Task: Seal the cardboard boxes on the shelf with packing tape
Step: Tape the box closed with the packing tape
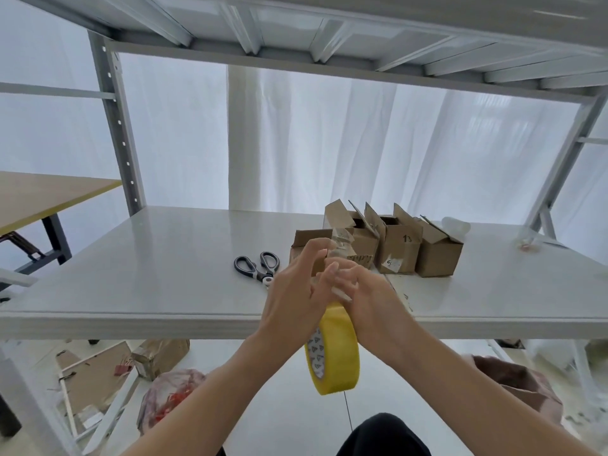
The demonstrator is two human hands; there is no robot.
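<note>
A person's bare forearms rise from the bottom of the frame and meet in front of a grey metal shelf, where the roll of yellow packing tape hangs on edge between the wrists, below the shelf's front lip. The right hand is clamped over the top of the roll, its blurred fingers reaching across toward the other hand. The left hand is lifted with its fingers curled, pinching a strip of clear tape drawn up from the roll. On the shelf just beyond the hands lie black-handled scissors, blades pointing toward the person. Behind and to the right stand four small cardboard boxes in a tight group, their top flaps open, one marked "13". A white curtain hangs behind the rack
</note>
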